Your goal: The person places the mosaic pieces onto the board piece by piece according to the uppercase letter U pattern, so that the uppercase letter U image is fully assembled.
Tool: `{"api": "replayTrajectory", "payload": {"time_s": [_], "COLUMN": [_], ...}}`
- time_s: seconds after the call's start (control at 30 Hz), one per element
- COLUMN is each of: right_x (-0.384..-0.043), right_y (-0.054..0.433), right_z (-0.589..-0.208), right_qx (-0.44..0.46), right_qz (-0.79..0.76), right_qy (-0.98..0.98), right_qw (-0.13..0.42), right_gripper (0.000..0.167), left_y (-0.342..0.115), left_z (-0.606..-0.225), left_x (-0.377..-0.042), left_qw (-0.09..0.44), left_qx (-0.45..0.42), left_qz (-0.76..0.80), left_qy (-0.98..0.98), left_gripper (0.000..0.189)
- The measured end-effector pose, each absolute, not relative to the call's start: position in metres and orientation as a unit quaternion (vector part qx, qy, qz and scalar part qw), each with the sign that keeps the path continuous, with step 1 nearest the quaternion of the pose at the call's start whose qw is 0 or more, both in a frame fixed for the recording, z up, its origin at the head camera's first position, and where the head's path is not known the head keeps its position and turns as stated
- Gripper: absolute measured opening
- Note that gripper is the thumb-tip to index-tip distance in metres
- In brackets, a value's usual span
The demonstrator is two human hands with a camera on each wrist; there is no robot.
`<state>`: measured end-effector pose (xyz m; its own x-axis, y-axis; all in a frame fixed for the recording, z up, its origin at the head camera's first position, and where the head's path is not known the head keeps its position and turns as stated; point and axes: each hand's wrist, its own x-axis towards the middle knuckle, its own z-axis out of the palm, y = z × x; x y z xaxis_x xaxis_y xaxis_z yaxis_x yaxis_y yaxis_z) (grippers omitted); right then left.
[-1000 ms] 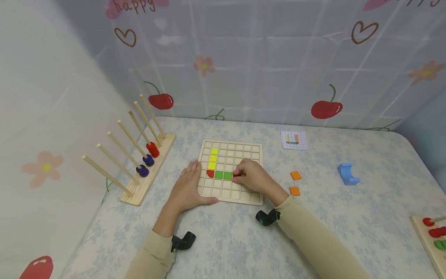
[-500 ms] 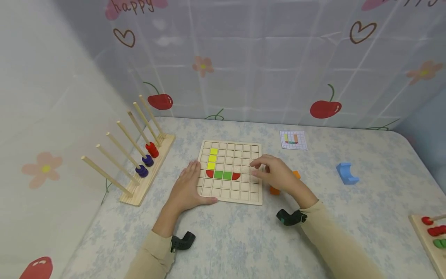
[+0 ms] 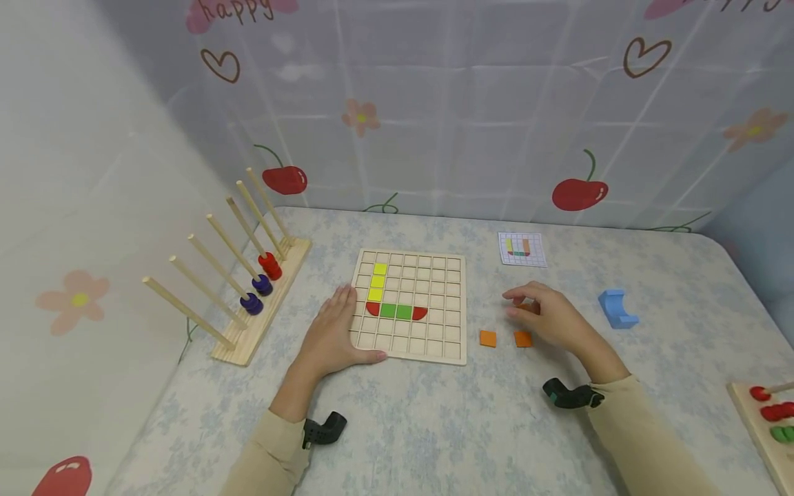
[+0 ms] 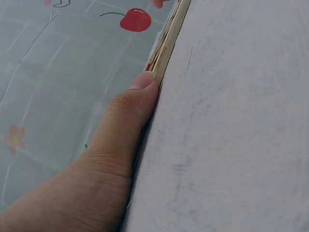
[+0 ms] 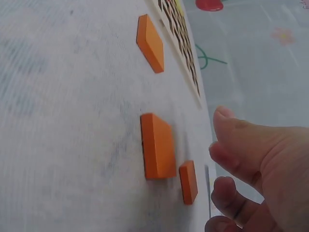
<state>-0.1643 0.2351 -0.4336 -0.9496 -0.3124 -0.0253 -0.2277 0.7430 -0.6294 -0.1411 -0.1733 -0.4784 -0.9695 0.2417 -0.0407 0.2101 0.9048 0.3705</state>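
In the head view, a wooden grid board [image 3: 438,276] lies flat on the table. On it are a column of yellow square tiles [image 3: 377,282], two green tiles [image 3: 395,312] and rounded red pieces [image 3: 420,313] at both ends of the green row. My left hand [image 3: 335,326] rests against the board's left side and near corner, fingers straight, thumb along the near edge. My right hand [image 3: 551,318] hovers over an orange tile it partly hides, thumb and fingers apart. Two more orange square tiles, one left [image 3: 488,338] and one right [image 3: 523,339], lie nearby. The right wrist view shows three orange tiles [image 5: 161,147], untouched.
A pattern card [image 3: 522,249] lies behind the orange tiles. A blue curved block [image 3: 617,309] sits to the right. At left stands a wooden peg rack [image 3: 267,310] with purple and red rings. Part of a bead frame [image 3: 759,430] shows at the right edge.
My right hand has released the red piece at the right end of the green row and moved right, over the orange tiles. The left hand stays in place.
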Motion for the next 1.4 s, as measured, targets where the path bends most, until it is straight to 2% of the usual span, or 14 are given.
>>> {"api": "replayTrajectory", "payload": {"time_s": [0.57, 0.93, 1.17, 1.4], "right_x": [-0.166, -0.165, -0.172, -0.185], "right_y": [0.258, 0.257, 0.243, 0.200], "right_z": [-0.445, -0.444, -0.440, -0.433], "right_qx": [-0.119, -0.102, -0.086, -0.092], "right_qz": [-0.288, -0.305, -0.332, -0.386], "right_qy": [0.947, 0.944, 0.937, 0.915], "right_qw": [0.078, 0.078, 0.066, 0.068], "right_gripper": [0.032, 0.018, 0.019, 0.019], "left_y": [-0.173, -0.173, -0.174, -0.174], "left_z": [-0.479, -0.479, -0.478, -0.478], "left_x": [-0.141, -0.141, -0.140, -0.141], "left_qw": [0.043, 0.040, 0.031, 0.041], "left_qx": [0.116, 0.116, 0.122, 0.118], "left_qz": [0.188, 0.188, 0.194, 0.191], "left_qy": [0.974, 0.975, 0.973, 0.974], "left_gripper": [0.149, 0.147, 0.146, 0.147]}}
